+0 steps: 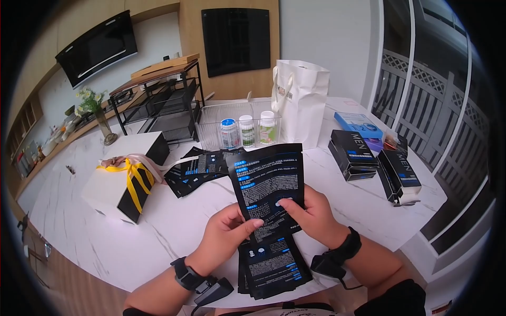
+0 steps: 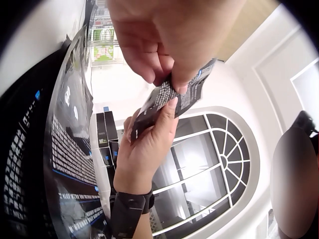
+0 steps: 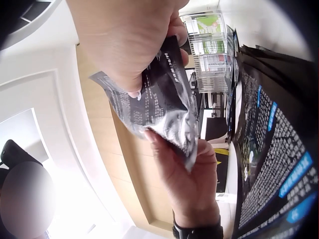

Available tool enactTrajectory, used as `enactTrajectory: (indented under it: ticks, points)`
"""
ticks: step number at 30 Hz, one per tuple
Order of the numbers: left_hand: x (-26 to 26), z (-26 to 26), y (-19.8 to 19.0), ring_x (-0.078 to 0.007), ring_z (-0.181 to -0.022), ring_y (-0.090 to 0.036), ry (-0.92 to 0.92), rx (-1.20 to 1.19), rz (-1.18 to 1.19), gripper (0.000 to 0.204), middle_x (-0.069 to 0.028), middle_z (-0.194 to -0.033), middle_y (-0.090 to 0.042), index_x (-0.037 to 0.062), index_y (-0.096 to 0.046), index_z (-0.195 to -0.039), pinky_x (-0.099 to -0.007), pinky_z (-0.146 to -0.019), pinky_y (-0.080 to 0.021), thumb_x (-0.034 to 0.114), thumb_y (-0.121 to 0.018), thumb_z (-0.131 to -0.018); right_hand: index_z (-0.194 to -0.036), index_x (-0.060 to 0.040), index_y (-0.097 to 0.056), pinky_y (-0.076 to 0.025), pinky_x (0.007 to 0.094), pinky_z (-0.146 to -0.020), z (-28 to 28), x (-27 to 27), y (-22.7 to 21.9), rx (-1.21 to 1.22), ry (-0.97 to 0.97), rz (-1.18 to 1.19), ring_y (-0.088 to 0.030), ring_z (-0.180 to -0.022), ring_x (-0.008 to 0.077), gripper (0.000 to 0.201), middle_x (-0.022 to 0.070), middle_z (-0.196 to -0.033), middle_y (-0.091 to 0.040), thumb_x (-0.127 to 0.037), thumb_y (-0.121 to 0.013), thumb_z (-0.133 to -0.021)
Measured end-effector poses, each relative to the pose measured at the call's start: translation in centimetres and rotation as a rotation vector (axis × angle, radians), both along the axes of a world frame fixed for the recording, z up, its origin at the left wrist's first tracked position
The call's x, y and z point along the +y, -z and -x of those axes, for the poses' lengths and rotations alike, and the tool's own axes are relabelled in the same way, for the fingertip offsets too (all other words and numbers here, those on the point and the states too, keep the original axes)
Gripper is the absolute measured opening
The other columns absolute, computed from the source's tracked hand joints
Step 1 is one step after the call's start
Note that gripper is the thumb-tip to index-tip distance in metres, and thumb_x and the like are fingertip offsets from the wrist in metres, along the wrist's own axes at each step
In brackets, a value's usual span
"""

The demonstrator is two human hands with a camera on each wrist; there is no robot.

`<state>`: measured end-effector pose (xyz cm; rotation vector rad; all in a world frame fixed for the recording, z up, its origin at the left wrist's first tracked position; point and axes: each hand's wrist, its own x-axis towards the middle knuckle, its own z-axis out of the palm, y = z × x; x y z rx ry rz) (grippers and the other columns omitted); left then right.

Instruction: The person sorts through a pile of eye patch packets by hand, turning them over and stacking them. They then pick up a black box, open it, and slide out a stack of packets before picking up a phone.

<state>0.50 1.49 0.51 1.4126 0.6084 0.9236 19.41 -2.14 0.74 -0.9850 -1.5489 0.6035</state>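
A black printed pouch is held upright between both hands above the table. The left hand pinches its lower left edge, thumb on the printed face. On the opposite edge, the right hand grips it, its thumb pressed over the text. In the left wrist view, the right hand has its fingers behind the tilted pouch. The right wrist view shows the pouch's shiny, creased surface between both thumbs. Directly below lies a stack of similar black pouches, near the table's front edge.
More black pouches lie fanned out behind the left hand. A white-and-black box with yellow ribbon stands left. At the back are a clear bin, several bottles and a white paper bag. Black boxes sit right.
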Motion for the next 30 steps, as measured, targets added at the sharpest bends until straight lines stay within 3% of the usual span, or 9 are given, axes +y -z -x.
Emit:
enactTrajectory:
  ticks: [6,9,12,14,15,22,24,28,30]
  points:
    - [0.5,-0.1,0.5,-0.0017,-0.065,-0.049,-0.009,-0.048,0.008,0.015,0.0039,-0.077,-0.058,0.0036,-0.058,-0.093,-0.0157,-0.057,-0.040,0.014,-0.062,-0.083,-0.104,0.0003,-0.054,-0.045,0.0228,-0.070,-0.1,0.3,0.4,0.060,0.025,-0.003,-0.056,-0.079,0.0092,0.025,0.0061,-0.091,-0.062,-0.017,-0.057,-0.085]
    - [0.6,-0.2,0.6,-0.0017,-0.064,-0.050,0.029,0.122,0.053,0.015,0.0037,-0.075,-0.057,0.0035,-0.057,-0.092,-0.0156,-0.056,-0.042,0.015,-0.062,-0.083,-0.106,-0.0001,-0.052,-0.045,0.0234,-0.073,0.0,0.5,0.6,0.151,0.011,0.000,-0.056,-0.081,0.0099,0.027,0.0052,-0.091,-0.061,-0.017,-0.056,-0.086]
    - [0.6,-0.3,0.6,-0.0016,-0.065,-0.050,-0.017,0.108,0.059,0.015,0.0034,-0.075,-0.057,0.0036,-0.057,-0.091,-0.0153,-0.056,-0.043,0.016,-0.062,-0.083,-0.108,-0.0003,-0.050,-0.046,0.0210,-0.064,0.0,0.2,0.7,0.175,-0.054,-0.067,-0.056,-0.072,0.0079,0.028,0.0038,-0.089,-0.060,-0.017,-0.056,-0.086]
    - [1.0,-0.1,0.6,-0.0017,-0.065,-0.051,-0.092,0.046,0.054,0.016,0.0033,-0.076,-0.058,0.0041,-0.057,-0.091,-0.0153,-0.055,-0.044,0.017,-0.062,-0.083,-0.109,-0.0007,-0.049,-0.043,0.0181,-0.052,0.0,-0.4,0.0,0.125,-0.147,0.196,-0.053,-0.060,0.0050,0.028,0.0024,-0.084,-0.059,-0.017,-0.054,-0.087]
    - [1.0,0.0,0.6,-0.0019,-0.065,-0.051,-0.094,0.040,0.042,0.015,0.0032,-0.076,-0.058,0.0044,-0.058,-0.091,-0.0155,-0.055,-0.044,0.017,-0.062,-0.083,-0.109,-0.0003,-0.050,-0.039,0.0168,-0.044,0.1,-0.4,0.2,0.092,-0.132,0.188,-0.048,-0.051,0.0031,0.027,0.0019,-0.079,-0.059,-0.016,-0.054,-0.087]
    - [0.4,0.1,0.4,-0.0022,-0.066,-0.051,-0.067,0.012,0.007,0.016,0.0027,-0.076,-0.058,0.0035,-0.058,-0.092,-0.0159,-0.056,-0.044,0.015,-0.063,-0.082,-0.108,-0.0009,-0.051,-0.039,0.0180,-0.042,0.1,-0.5,-0.1,0.008,-0.056,0.137,-0.048,-0.046,0.0044,0.026,0.0019,-0.072,-0.059,-0.017,-0.053,-0.087]
    - [0.0,0.2,0.3,-0.0025,-0.067,-0.052,0.028,-0.003,-0.006,0.016,0.0026,-0.076,-0.058,0.0033,-0.058,-0.092,-0.0160,-0.056,-0.044,0.013,-0.063,-0.081,-0.108,-0.0010,-0.051,-0.039,0.0185,-0.042,0.1,-0.3,-0.2,0.050,-0.054,0.194,-0.048,-0.045,0.0050,0.026,0.0016,-0.069,-0.058,-0.018,-0.053,-0.088]
    - [0.4,0.1,0.4,-0.0028,-0.066,-0.051,-0.051,0.003,-0.025,0.015,0.0024,-0.076,-0.058,0.0031,-0.058,-0.091,-0.0164,-0.056,-0.044,0.013,-0.063,-0.081,-0.107,-0.0008,-0.052,-0.039,0.0186,-0.042,0.2,-0.6,-0.3,0.119,-0.064,0.226,-0.049,-0.045,0.0055,0.027,0.0017,-0.066,-0.057,-0.019,-0.053,-0.087]
    - [1.2,0.2,1.0,-0.0030,-0.065,-0.051,-0.086,-0.009,-0.009,0.015,0.0024,-0.077,-0.058,0.0029,-0.058,-0.091,-0.0168,-0.056,-0.044,0.014,-0.063,-0.081,-0.106,-0.0008,-0.052,-0.039,0.0189,-0.043,0.0,-0.9,-0.2,-0.067,-0.109,0.206,-0.050,-0.046,0.0056,0.026,0.0019,-0.064,-0.057,-0.019,-0.053,-0.087]
